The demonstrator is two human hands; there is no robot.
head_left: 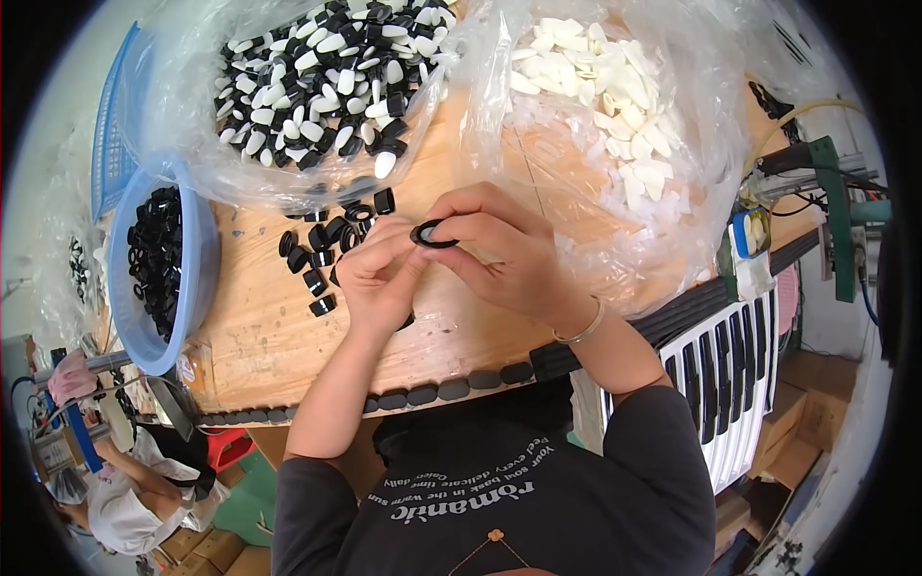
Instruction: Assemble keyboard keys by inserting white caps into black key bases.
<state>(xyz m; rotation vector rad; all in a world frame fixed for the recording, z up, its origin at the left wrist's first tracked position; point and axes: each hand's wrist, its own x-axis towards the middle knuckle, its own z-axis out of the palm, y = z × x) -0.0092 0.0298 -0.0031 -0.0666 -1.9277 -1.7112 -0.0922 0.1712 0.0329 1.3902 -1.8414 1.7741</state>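
Over the middle of the wooden table, my left hand [377, 274] and my right hand [509, 245] meet at the fingertips. Between them they pinch a small black ring-shaped part [441, 244], tilted, with a paler inside. The right fingers curl round its far side, and the left fingertips press on its left edge. Several loose black ring-like caps [315, 281] lie on the wood just left of my left hand, some partly hidden behind it.
Beyond my hands, a clear bag holds black-and-white parts [317, 82]; another holds cream oval pieces [624, 91]. A blue basin [199, 302] of black parts stands left. A white rack with black strips [725, 379] is at right. A person [144, 490] works lower left.
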